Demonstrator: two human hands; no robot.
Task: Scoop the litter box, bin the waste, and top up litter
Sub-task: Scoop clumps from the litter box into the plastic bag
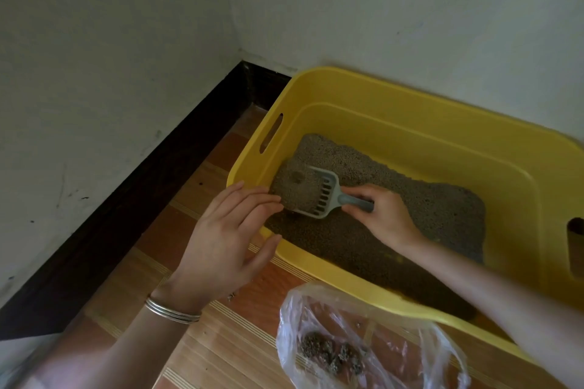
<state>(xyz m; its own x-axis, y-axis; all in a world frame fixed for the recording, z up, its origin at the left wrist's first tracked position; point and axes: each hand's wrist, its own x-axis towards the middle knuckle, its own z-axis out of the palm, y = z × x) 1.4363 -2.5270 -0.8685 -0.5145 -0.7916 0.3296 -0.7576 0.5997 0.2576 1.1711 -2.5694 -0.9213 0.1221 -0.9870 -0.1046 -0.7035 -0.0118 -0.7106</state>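
Where the pale grey slotted plastic scoop [327,196] sits: centre of the frame, inside the box's left end, heaped with litter.
Right hand [382,215]: fingers curled round the scoop's handle, gripping it.
Left hand [227,240]: fingers straight, slightly spread, holding nothing, over the box's near left corner; fingertips just beside the heap, contact unclear.
Yellow plastic litter box [410,95]: centre right, against the white wall [410,9]; grey granular litter [410,205] covers its bottom.
Clear plastic bag [316,309]: lower centre on the striped wooden floor [202,186], dark clumps [331,354] inside.
Silver bangles [172,313]: left wrist.
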